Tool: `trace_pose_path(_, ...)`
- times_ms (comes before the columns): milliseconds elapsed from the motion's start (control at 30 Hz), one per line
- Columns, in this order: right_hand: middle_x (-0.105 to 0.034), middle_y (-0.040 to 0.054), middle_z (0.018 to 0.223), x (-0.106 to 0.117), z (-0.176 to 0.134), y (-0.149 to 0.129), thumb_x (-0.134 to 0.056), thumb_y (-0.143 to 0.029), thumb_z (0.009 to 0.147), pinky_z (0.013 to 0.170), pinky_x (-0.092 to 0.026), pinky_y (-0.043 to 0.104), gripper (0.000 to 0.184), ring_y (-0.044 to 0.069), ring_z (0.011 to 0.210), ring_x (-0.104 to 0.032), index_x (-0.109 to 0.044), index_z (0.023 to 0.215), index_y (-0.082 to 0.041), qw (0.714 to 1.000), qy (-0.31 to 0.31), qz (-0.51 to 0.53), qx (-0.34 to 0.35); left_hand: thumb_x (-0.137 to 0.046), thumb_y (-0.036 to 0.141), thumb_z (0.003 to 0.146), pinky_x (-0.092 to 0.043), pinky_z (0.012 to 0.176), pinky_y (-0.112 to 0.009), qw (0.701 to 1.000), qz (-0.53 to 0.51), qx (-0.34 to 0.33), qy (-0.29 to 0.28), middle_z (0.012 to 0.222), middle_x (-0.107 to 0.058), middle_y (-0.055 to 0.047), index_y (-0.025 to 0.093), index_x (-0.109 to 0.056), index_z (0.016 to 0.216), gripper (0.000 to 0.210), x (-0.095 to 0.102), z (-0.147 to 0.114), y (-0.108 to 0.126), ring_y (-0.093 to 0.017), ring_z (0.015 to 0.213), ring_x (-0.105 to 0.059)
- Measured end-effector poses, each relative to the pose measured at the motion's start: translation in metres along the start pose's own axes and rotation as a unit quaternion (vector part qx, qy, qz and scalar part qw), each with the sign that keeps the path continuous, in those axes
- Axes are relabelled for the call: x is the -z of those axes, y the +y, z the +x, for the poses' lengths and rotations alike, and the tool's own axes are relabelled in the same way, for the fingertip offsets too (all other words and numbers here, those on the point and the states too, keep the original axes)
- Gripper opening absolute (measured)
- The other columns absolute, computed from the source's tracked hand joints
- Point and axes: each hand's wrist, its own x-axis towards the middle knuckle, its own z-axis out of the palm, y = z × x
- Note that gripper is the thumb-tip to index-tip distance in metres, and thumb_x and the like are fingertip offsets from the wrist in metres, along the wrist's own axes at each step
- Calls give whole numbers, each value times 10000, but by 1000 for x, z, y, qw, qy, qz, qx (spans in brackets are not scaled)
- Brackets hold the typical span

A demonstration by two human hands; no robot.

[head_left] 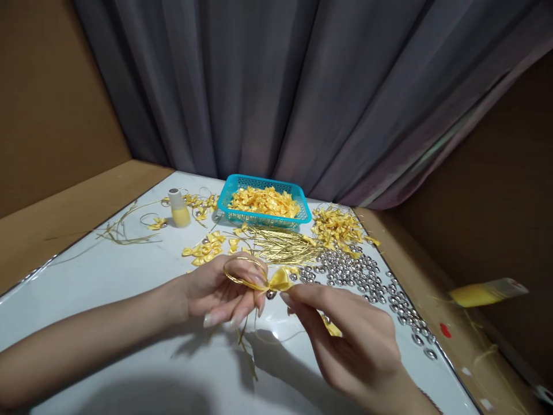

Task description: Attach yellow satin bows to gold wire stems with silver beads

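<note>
My left hand (235,294) pinches a loop of gold cord (231,275) between thumb and finger, its other fingers loosely curled. At the base of the loop sits a shiny yellow ribbon bow (280,279). Just under the bow is a small round silvery piece (271,294) that looks like a bell. My right hand (349,328) closes thumb and forefinger at the bow's right end, and the exact contact is partly hidden. Loose gold cord ends (247,349) hang below my left fingers. Another yellow bow (332,327) lies on the table behind my right hand.
A blue basket (265,220) holds many yellow bows. Gold cord pieces (283,245), a bow pile (337,226) and many silvery round pieces (363,276) lie on the white table. A bottle (178,208) stands left; another yellow bottle (488,292) lies right. A curtain (259,86) hangs behind.
</note>
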Motion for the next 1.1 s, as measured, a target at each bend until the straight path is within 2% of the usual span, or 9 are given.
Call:
trace_pose_path(100, -633, 21, 671, 4, 0, 0, -462, 11, 794, 488, -465, 237, 258, 128, 536, -588, -544, 919, -199, 1000, -15, -17, 2, -654, 164, 689, -361, 233, -98, 999, 27, -12, 36, 456, -655, -103, 30, -700, 627, 155, -4, 0, 2, -102, 236, -511)
trace_pose_path(200, -642, 32, 690, 7, 0, 0, -451, 12, 791, 503, -477, 247, 264, 135, 549, -593, -542, 928, -196, 999, -41, -31, 16, -628, 147, 705, -357, 231, -102, 997, 53, 6, 58, 470, -659, -109, 32, -694, 601, 168, -5, 0, 2, -104, 241, -519)
trace_pose_path(333, -650, 35, 714, 10, 1, 0, -434, 21, 795, 535, -492, 251, 289, 138, 579, -601, -533, 951, -200, 998, -47, -32, 15, -628, 152, 711, -363, 229, -110, 996, 60, -11, 60, 491, -668, -120, 44, -692, 603, 166, -2, -2, 0, -120, 250, -537)
trace_pose_path(500, -623, 11, 664, 6, 4, 0, -463, 9, 819, 515, -473, 211, 224, 109, 549, -584, -532, 899, -189, 1000, -25, 4, 4, -639, 147, 695, -375, 238, -105, 996, 52, -11, 65, 493, -671, -115, 41, -690, 614, 143, -4, -2, 1, -119, 256, -543)
trace_pose_path(667, -594, -5, 617, 0, 8, -2, -506, -44, 840, 459, -439, 184, 139, 82, 488, -533, -558, 820, -171, 996, -12, 71, -59, -652, 164, 677, -374, 231, -111, 998, 39, -11, 50, 484, -669, -119, 31, -690, 625, 148, -4, 0, 1, -122, 245, -533)
trace_pose_path(867, -596, -14, 609, -9, 10, -1, -514, -90, 862, 369, -386, 168, 119, 52, 396, -475, -573, 790, -165, 976, 0, 179, -128, -671, 182, 683, -395, 246, -117, 1000, 11, -19, 14, 505, -679, -114, 18, -700, 676, 167, 3, 2, 0, -116, 252, -534)
trace_pose_path(1000, -600, -11, 607, -10, 11, 0, -513, -97, 860, 371, -392, 170, 119, 57, 408, -495, -578, 787, -163, 973, 5, 192, -131, -650, 159, 718, -412, 270, -107, 1000, -9, -20, -18, 514, -683, -121, 16, -710, 708, 155, 5, 3, 0, -115, 277, -557)
trace_pose_path(1100, -592, -15, 597, -10, 12, 1, -524, -95, 853, 390, -405, 174, 115, 64, 437, -517, -578, 779, -164, 976, 12, 181, -123, -657, 161, 705, -398, 262, -104, 999, -17, -42, -18, 519, -687, -115, 29, -712, 695, 143, 4, 4, -2, -105, 257, -537)
